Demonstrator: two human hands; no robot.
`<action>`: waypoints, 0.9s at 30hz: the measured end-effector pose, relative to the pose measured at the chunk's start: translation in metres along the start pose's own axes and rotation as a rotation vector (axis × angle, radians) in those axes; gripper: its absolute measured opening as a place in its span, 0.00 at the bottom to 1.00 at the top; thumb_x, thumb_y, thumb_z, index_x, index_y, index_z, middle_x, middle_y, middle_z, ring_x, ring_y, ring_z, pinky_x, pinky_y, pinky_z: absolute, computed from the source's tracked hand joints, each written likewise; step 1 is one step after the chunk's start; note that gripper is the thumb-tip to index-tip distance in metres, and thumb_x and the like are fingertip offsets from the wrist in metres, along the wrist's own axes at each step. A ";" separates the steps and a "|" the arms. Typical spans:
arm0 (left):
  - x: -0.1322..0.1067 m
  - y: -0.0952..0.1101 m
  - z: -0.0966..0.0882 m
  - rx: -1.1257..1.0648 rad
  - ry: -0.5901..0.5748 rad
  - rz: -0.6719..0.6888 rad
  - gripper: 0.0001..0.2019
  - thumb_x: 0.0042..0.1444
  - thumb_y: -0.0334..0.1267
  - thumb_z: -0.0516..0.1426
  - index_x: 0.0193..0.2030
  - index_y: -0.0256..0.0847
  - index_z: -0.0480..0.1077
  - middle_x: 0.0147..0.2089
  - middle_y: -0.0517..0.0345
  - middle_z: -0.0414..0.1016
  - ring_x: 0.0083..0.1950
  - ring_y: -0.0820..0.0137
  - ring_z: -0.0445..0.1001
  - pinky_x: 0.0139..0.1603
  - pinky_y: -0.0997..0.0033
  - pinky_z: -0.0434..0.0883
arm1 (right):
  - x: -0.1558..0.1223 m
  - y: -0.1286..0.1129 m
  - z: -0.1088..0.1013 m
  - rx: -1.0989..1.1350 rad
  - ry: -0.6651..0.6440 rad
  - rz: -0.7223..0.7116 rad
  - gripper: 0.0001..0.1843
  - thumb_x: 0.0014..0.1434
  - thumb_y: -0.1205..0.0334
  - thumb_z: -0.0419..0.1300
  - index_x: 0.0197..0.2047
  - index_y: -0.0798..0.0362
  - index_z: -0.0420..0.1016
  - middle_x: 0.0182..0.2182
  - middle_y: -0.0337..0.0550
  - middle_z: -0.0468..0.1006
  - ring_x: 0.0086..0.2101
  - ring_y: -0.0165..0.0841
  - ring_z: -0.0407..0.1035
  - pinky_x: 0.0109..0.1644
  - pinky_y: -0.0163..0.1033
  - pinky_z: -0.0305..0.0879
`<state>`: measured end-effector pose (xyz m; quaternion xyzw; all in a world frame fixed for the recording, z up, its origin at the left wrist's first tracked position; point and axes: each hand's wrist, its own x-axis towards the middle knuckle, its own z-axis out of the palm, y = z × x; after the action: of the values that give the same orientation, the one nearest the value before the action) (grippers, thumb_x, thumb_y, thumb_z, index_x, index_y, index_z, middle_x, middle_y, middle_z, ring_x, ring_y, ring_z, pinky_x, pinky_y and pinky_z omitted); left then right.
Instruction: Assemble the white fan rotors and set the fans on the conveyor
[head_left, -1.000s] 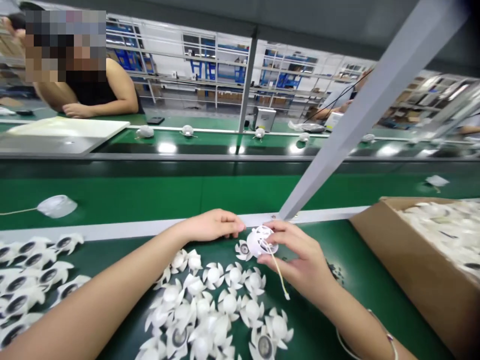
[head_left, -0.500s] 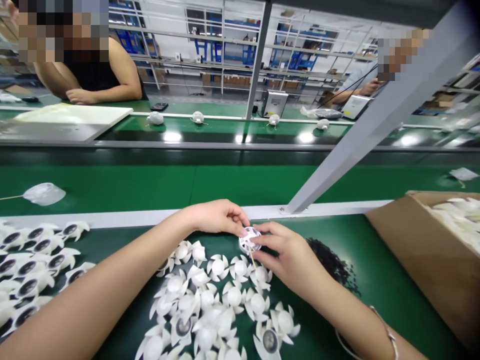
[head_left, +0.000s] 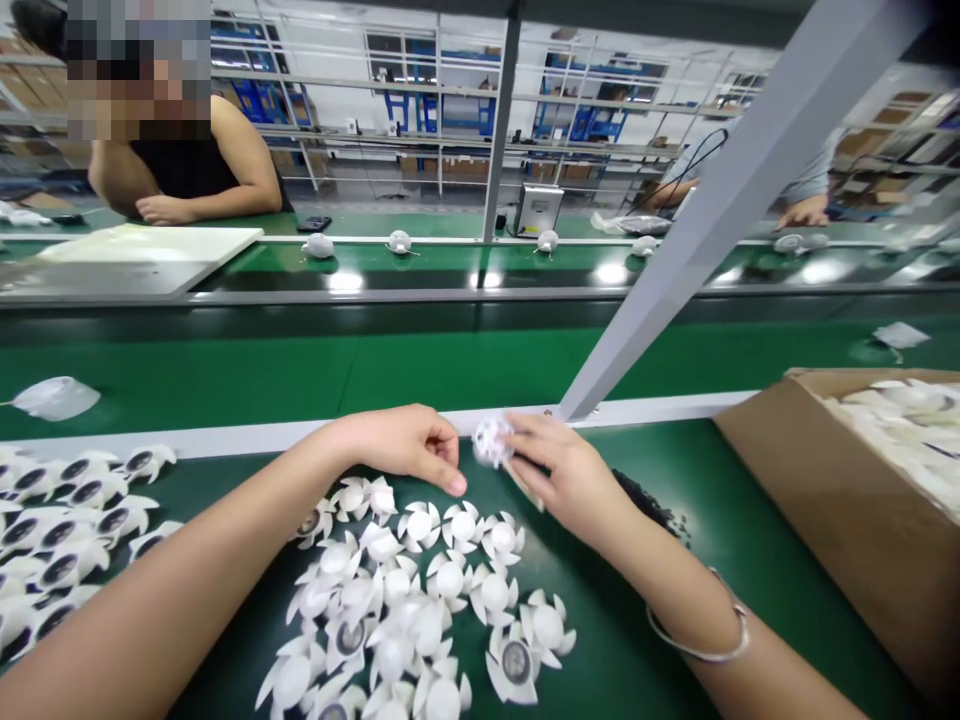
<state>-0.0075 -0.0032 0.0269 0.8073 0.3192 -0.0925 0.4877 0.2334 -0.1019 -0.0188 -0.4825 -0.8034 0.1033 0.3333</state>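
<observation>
Your right hand (head_left: 570,475) pinches the fan (head_left: 493,440) just beyond the blade pile (head_left: 427,590), your left hand (head_left: 405,450) curled shut and empty beside it; it looks light and brittle, so grip its rim.

Bright, even overhead light fills the hall, leaving only faint, soft shadows on the near green bench (head_left: 675,600). White glare spots sit on the glossy far belt (head_left: 345,282). The contents of the cardboard box (head_left: 825,500) are washed out. The small white piece (head_left: 493,440) at the right hand (head_left: 562,480) is motion-blurred. Wide-angle distortion bends straight lines near the edges, and the corners are soft.
</observation>
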 end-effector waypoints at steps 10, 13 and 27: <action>-0.007 0.031 0.027 0.250 -0.031 0.194 0.13 0.49 0.45 0.69 0.42 0.48 0.79 0.47 0.62 0.75 0.46 0.67 0.73 0.41 0.73 0.64 | -0.028 0.008 -0.063 -0.099 -0.395 0.220 0.10 0.59 0.69 0.58 0.33 0.48 0.79 0.29 0.36 0.76 0.27 0.29 0.68 0.30 0.35 0.64; -0.005 0.027 0.024 0.215 -0.039 0.228 0.10 0.51 0.42 0.68 0.39 0.45 0.78 0.43 0.62 0.75 0.43 0.69 0.72 0.41 0.73 0.63 | -0.031 0.000 -0.060 -0.116 -0.428 0.191 0.12 0.58 0.71 0.56 0.31 0.49 0.78 0.29 0.37 0.75 0.27 0.29 0.67 0.30 0.35 0.61; 0.011 0.021 0.032 0.248 0.328 0.403 0.10 0.51 0.23 0.57 0.38 0.40 0.72 0.45 0.57 0.72 0.45 0.71 0.71 0.45 0.73 0.67 | -0.025 -0.014 -0.035 -0.536 -0.534 0.194 0.09 0.58 0.71 0.60 0.27 0.54 0.74 0.28 0.42 0.76 0.27 0.33 0.69 0.34 0.40 0.57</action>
<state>0.0186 -0.0328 0.0209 0.9122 0.2131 0.0997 0.3355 0.2531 -0.1359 0.0035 -0.5823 -0.8110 0.0430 -0.0368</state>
